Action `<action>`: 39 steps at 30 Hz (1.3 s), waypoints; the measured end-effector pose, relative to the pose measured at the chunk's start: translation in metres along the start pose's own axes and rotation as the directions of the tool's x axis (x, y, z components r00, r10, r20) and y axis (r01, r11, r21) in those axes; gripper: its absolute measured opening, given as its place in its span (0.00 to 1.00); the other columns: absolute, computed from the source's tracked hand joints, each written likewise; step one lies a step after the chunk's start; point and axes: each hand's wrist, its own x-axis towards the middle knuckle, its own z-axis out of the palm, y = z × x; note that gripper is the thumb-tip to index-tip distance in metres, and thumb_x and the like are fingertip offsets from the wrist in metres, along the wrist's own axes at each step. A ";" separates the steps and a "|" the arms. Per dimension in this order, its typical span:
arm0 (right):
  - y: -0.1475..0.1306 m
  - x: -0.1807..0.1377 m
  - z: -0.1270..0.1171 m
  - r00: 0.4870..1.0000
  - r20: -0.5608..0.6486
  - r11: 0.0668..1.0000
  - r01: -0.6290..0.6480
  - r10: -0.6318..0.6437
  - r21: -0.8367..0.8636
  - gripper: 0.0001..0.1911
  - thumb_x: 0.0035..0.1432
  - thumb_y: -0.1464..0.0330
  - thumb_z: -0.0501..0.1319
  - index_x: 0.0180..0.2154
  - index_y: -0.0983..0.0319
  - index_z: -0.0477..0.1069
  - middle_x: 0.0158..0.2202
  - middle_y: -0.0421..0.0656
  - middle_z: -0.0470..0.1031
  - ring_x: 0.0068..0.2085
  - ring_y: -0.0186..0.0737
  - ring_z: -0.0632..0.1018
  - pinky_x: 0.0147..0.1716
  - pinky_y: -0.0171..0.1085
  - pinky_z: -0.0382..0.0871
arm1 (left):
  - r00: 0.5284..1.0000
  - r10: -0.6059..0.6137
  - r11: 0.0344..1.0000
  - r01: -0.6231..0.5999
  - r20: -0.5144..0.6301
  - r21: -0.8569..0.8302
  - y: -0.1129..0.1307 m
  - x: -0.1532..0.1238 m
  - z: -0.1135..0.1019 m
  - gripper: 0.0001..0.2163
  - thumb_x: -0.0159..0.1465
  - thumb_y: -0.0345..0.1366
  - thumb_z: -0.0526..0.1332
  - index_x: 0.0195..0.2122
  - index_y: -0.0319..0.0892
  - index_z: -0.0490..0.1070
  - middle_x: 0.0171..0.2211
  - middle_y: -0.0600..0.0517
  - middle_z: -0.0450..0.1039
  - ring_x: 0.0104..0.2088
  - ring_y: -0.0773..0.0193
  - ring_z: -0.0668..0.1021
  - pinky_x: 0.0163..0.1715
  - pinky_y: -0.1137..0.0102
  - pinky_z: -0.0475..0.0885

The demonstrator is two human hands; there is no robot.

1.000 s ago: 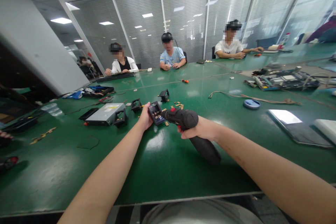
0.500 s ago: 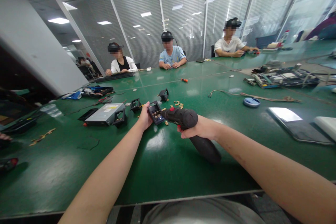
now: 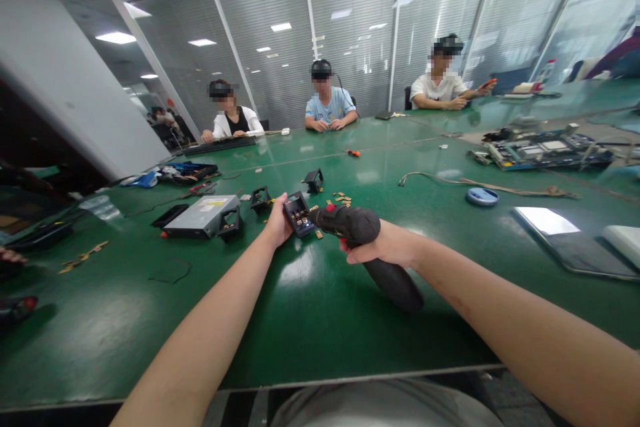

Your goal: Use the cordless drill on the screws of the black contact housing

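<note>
My left hand [image 3: 280, 221] grips a small black plastic housing [image 3: 295, 208] by its left side, tilted so its open face with several brass-coloured parts inside shows. In my right hand [image 3: 383, 243] is a black cordless screwdriver [image 3: 350, 221] with a red trigger, its grip slanting down to the right. The driver's nose points left into the housing; whether the tip touches a screw is too small to tell. Small brass-coloured pieces [image 3: 343, 199] lie on the table just behind the driver. Similar black frames stand beyond my left hand, one [image 3: 313, 180] at the back.
A silver disc drive [image 3: 203, 215] lies on the green table [image 3: 310, 340] at left, with a black frame [image 3: 230, 223] against it. To the right are a blue round lid [image 3: 482, 197], a cable [image 3: 465, 180], a circuit board [image 3: 550, 147] and a dark tablet-like slab [image 3: 575, 243]. Three people sit opposite.
The view has shifted slightly. My hands, the housing and the driver keep nearly the same positions. Across the table, the person at right has raised an orange object.
</note>
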 end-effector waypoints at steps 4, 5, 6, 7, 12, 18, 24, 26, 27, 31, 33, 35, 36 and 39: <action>0.001 0.000 -0.001 1.000 0.002 1.000 -0.003 0.003 -0.017 0.17 0.37 0.73 0.72 0.32 0.61 0.72 0.31 0.37 0.74 0.34 0.38 0.73 0.35 0.38 0.65 | 1.000 -0.005 1.000 0.005 -0.011 -0.005 0.000 0.000 0.000 0.21 0.72 0.51 0.55 0.44 0.39 0.79 0.30 0.46 0.82 0.25 0.54 0.83 0.35 0.61 0.80; 0.001 0.001 -0.001 1.000 0.007 1.000 -0.001 0.001 -0.024 0.17 0.37 0.73 0.72 0.32 0.62 0.71 0.31 0.37 0.74 0.34 0.38 0.72 0.35 0.38 0.65 | 1.000 -0.006 1.000 0.006 -0.012 -0.008 0.000 0.000 0.000 0.21 0.72 0.51 0.55 0.44 0.39 0.79 0.30 0.46 0.82 0.25 0.54 0.83 0.34 0.61 0.80; 0.002 0.001 -0.001 1.000 0.011 1.000 0.000 0.000 -0.027 0.16 0.37 0.73 0.72 0.32 0.62 0.71 0.31 0.37 0.74 0.34 0.38 0.72 0.36 0.38 0.65 | 1.000 -0.009 1.000 0.008 -0.015 -0.013 0.000 0.000 0.000 0.20 0.72 0.51 0.56 0.44 0.39 0.79 0.30 0.46 0.82 0.25 0.54 0.83 0.34 0.62 0.80; 0.002 0.001 -0.001 1.000 0.013 1.000 0.001 0.000 -0.026 0.16 0.37 0.72 0.72 0.32 0.62 0.71 0.31 0.37 0.74 0.35 0.38 0.72 0.36 0.38 0.65 | 1.000 -0.013 1.000 0.012 -0.020 -0.022 0.000 0.000 0.001 0.20 0.72 0.51 0.56 0.44 0.39 0.79 0.29 0.46 0.82 0.25 0.54 0.82 0.34 0.62 0.80; 0.001 0.001 0.000 1.000 0.029 1.000 0.010 -0.010 0.000 0.18 0.37 0.72 0.72 0.33 0.61 0.71 0.31 0.37 0.73 0.34 0.38 0.71 0.34 0.37 0.64 | 0.999 -0.028 0.998 0.026 -0.027 -0.062 0.000 0.000 0.000 0.19 0.70 0.52 0.59 0.45 0.40 0.78 0.27 0.48 0.81 0.24 0.54 0.83 0.34 0.62 0.80; 0.002 0.001 0.000 0.999 0.035 1.000 0.017 -0.017 0.015 0.21 0.37 0.73 0.72 0.37 0.60 0.71 0.31 0.36 0.73 0.33 0.38 0.71 0.34 0.37 0.63 | 1.000 -0.010 1.000 0.011 0.009 -0.022 -0.001 0.001 -0.001 0.20 0.72 0.52 0.56 0.45 0.40 0.79 0.27 0.47 0.81 0.26 0.53 0.83 0.33 0.62 0.80; 0.006 0.003 -0.003 0.999 0.037 1.000 0.005 -0.004 -0.028 0.19 0.38 0.71 0.73 0.34 0.61 0.70 0.32 0.38 0.74 0.35 0.39 0.72 0.36 0.39 0.64 | 1.000 0.007 1.000 -0.007 0.001 -0.018 0.000 -0.001 0.003 0.20 0.73 0.51 0.54 0.44 0.40 0.79 0.25 0.48 0.79 0.24 0.54 0.82 0.33 0.62 0.80; 0.007 0.003 -0.003 0.999 0.032 1.000 0.006 -0.006 -0.013 0.20 0.38 0.71 0.73 0.36 0.61 0.71 0.33 0.38 0.74 0.35 0.39 0.73 0.36 0.39 0.64 | 1.000 0.013 1.000 -0.013 0.002 -0.013 0.000 -0.001 0.004 0.20 0.74 0.50 0.54 0.44 0.40 0.79 0.24 0.49 0.78 0.24 0.55 0.82 0.33 0.62 0.80; 0.007 0.003 -0.003 0.999 0.033 1.000 0.006 -0.006 -0.011 0.21 0.38 0.71 0.73 0.37 0.61 0.71 0.33 0.38 0.74 0.35 0.39 0.73 0.36 0.39 0.64 | 1.000 0.015 1.000 -0.015 0.002 -0.012 0.000 -0.001 0.004 0.20 0.74 0.50 0.53 0.43 0.40 0.79 0.24 0.49 0.78 0.24 0.55 0.82 0.33 0.62 0.80; 0.006 0.003 -0.003 0.999 0.041 1.000 0.007 -0.006 -0.023 0.20 0.38 0.71 0.73 0.36 0.61 0.71 0.32 0.38 0.74 0.35 0.39 0.73 0.37 0.39 0.65 | 1.000 0.007 1.000 -0.007 -0.007 -0.018 0.000 -0.002 0.003 0.20 0.73 0.51 0.55 0.44 0.41 0.79 0.25 0.49 0.79 0.24 0.55 0.82 0.33 0.62 0.80; 0.005 0.002 -0.003 0.999 0.039 1.000 0.014 -0.014 -0.008 0.22 0.38 0.72 0.73 0.38 0.61 0.72 0.33 0.38 0.74 0.36 0.40 0.73 0.37 0.39 0.65 | 1.000 -0.005 1.000 0.005 -0.009 -0.024 0.000 -0.002 0.002 0.19 0.73 0.51 0.56 0.44 0.41 0.79 0.25 0.49 0.79 0.24 0.55 0.82 0.33 0.62 0.80; 0.004 0.002 -0.002 0.999 0.041 1.000 0.021 -0.022 0.008 0.23 0.37 0.72 0.73 0.40 0.61 0.72 0.33 0.37 0.74 0.36 0.40 0.73 0.36 0.39 0.65 | 1.000 -0.013 0.999 0.013 -0.007 -0.030 0.000 -0.001 0.001 0.19 0.72 0.51 0.56 0.44 0.41 0.78 0.25 0.49 0.80 0.24 0.55 0.82 0.33 0.63 0.80; 0.003 0.002 -0.002 0.999 0.041 1.000 0.020 -0.021 0.008 0.22 0.38 0.72 0.73 0.39 0.61 0.72 0.33 0.37 0.74 0.35 0.39 0.73 0.36 0.38 0.65 | 1.000 -0.014 0.999 0.014 -0.006 -0.031 0.000 -0.001 0.001 0.19 0.72 0.51 0.57 0.44 0.41 0.78 0.26 0.49 0.80 0.25 0.55 0.83 0.33 0.63 0.80; 0.001 0.001 -0.002 0.999 0.043 1.000 0.011 -0.010 -0.013 0.18 0.38 0.73 0.73 0.34 0.61 0.71 0.32 0.37 0.74 0.34 0.38 0.72 0.35 0.38 0.65 | 1.000 -0.004 1.000 0.004 -0.005 -0.021 -0.002 0.001 -0.001 0.20 0.72 0.51 0.56 0.44 0.40 0.78 0.27 0.48 0.81 0.26 0.54 0.83 0.34 0.62 0.81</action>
